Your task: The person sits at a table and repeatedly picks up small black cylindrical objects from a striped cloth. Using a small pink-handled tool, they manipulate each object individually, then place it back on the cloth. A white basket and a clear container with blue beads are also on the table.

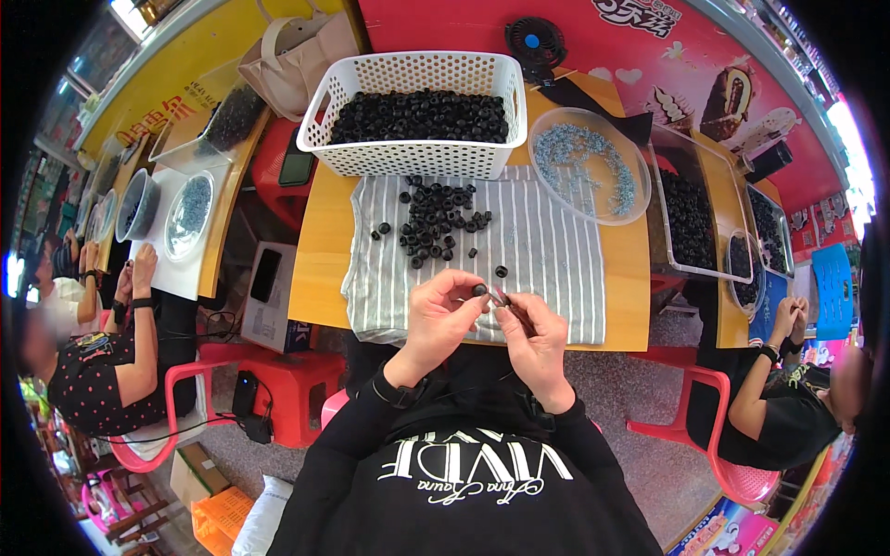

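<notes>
My left hand (436,310) pinches a small round black piece (479,290) between thumb and fingertips, just over the near part of the striped cloth. Close beside it, my right hand (540,347) is closed on a slim tool with a metal tip (498,298). Its tip points at the black piece; whether they touch I cannot tell. A loose pile of similar black pieces (436,218) lies on the grey-and-white striped cloth (556,269), and one stray piece (502,271) sits just beyond my fingers.
At the back stands a white perforated basket (408,165) filled with black pieces. Right of it is a clear round tub (621,208) of small bluish parts. A black fan (536,42) stands behind. Co-workers sit at tables left and right, with a clear bin (681,269) of black pieces nearby.
</notes>
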`<state>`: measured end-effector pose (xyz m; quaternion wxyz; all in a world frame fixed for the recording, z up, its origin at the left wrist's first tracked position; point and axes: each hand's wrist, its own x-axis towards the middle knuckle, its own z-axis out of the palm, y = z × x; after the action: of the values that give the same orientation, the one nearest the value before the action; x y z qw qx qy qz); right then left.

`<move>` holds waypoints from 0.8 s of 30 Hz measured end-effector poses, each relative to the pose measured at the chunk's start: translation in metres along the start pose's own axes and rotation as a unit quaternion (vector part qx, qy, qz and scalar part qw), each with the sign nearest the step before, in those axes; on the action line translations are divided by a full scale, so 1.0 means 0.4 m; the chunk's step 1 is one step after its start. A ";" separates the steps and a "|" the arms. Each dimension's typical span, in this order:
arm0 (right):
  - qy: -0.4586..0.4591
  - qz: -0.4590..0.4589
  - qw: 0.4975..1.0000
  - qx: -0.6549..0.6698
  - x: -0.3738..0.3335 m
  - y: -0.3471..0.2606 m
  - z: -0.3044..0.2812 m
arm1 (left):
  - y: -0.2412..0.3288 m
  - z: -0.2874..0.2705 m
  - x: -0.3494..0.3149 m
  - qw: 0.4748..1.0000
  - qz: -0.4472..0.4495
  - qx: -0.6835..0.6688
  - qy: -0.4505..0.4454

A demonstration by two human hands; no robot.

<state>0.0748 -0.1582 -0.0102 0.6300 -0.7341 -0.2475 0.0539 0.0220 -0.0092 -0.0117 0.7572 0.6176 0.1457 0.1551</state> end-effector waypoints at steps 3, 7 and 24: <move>0.011 -0.020 1.000 -0.016 -0.001 -0.003 0.016 | -0.031 -0.003 0.001 0.992 0.098 0.077 0.028; 0.010 -0.024 0.999 -0.030 -0.001 -0.004 0.026 | -0.049 -0.004 0.005 0.976 0.180 0.117 0.039; -0.012 0.046 0.997 0.057 0.003 -0.031 0.032 | -0.046 -0.015 -0.003 0.967 0.224 0.110 0.049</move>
<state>0.0671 -0.1453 -0.0005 0.6649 -0.7068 -0.2171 0.1058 0.0196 -0.0078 -0.0307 0.6225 0.7055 0.0570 0.3340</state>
